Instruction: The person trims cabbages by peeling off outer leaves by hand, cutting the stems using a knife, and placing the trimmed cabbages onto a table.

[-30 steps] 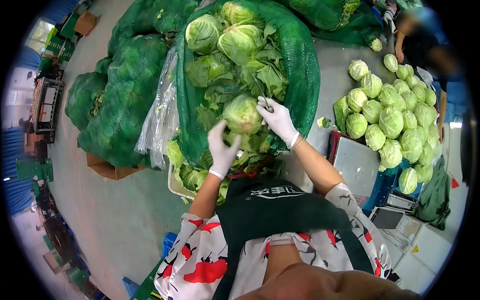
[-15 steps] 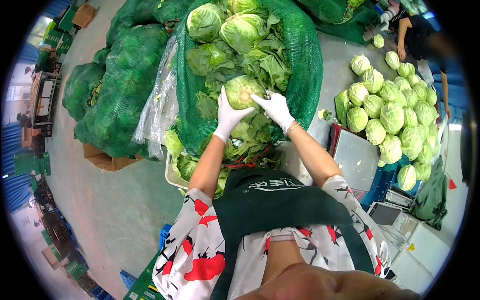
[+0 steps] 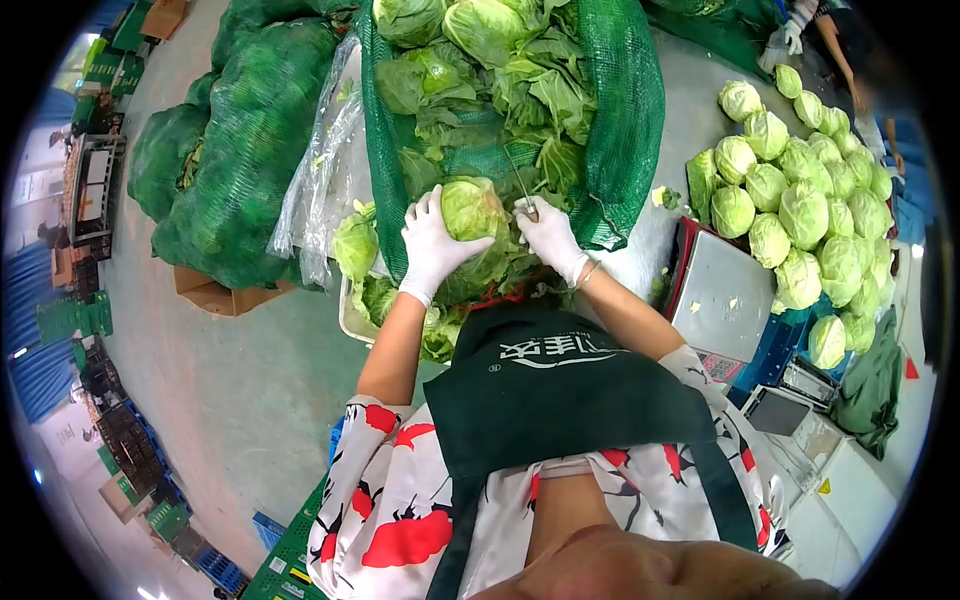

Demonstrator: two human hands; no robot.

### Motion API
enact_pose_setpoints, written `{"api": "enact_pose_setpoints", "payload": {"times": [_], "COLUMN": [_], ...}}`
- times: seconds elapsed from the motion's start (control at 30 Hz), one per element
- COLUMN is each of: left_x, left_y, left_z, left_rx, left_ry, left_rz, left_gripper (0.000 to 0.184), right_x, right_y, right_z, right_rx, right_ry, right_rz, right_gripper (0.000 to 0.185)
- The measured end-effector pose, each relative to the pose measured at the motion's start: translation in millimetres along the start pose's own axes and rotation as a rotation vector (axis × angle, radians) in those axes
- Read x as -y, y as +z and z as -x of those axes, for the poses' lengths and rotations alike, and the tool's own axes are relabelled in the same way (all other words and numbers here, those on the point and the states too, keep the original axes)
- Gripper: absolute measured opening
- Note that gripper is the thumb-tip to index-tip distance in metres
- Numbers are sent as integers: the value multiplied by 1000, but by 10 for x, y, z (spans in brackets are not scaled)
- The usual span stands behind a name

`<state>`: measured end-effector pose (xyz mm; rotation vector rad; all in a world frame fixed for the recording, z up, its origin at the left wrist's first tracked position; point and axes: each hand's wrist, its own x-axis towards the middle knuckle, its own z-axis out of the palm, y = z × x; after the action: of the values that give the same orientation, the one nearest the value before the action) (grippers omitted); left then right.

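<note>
My gloved left hand [image 3: 436, 245] grips a pale green cabbage [image 3: 470, 208] from its left side, fingers spread over the leaves. In my gloved right hand [image 3: 552, 238] is a knife [image 3: 518, 178], its thin blade pointing up and away from me, just right of the cabbage. Both hands are over the near end of an opened green mesh sack [image 3: 622, 110]. Loose outer leaves [image 3: 548, 90] and whole cabbages [image 3: 484, 30] lie inside it. More leaves are beneath the held cabbage, in a white bin [image 3: 352, 322].
A large pile of cabbages [image 3: 803, 212] stands to the right, beside a flat metal scale [image 3: 722, 300]. Filled green mesh sacks [image 3: 245, 150] are on the left, with a cardboard box [image 3: 228, 295] below. At top right, another person's gloved hand [image 3: 795, 32] shows.
The cabbage in my left hand has come nearer to me and turned, so its cut stem no longer shows. My right hand with the knife has moved slightly away from it.
</note>
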<state>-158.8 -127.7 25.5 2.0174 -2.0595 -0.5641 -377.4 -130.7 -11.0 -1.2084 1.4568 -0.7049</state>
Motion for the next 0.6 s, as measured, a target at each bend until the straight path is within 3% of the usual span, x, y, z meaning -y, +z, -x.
{"api": "enact_pose_setpoints", "payload": {"times": [0.07,0.2,0.33,0.6], "left_x": [-54,-147,-121,-41], "left_y": [64,-61,-131,-69], "left_z": [-72,-397,-662,-718], "left_rx": [8,184,352,373], "left_ry": [-83,-185,-231,-196], "left_rz": [171,71,43,62], "left_gripper": [127,128,131,131], "right_x": [103,21,-87,-63], "right_y": [-72,-33,68,150], "right_z": [132,254,164,-38], "right_rx": [-164,-56,-40,64], "right_ry": [-350,-185,-287,-258], "right_rz": [348,662,654,766], "right_gripper": [24,20,20,22]}}
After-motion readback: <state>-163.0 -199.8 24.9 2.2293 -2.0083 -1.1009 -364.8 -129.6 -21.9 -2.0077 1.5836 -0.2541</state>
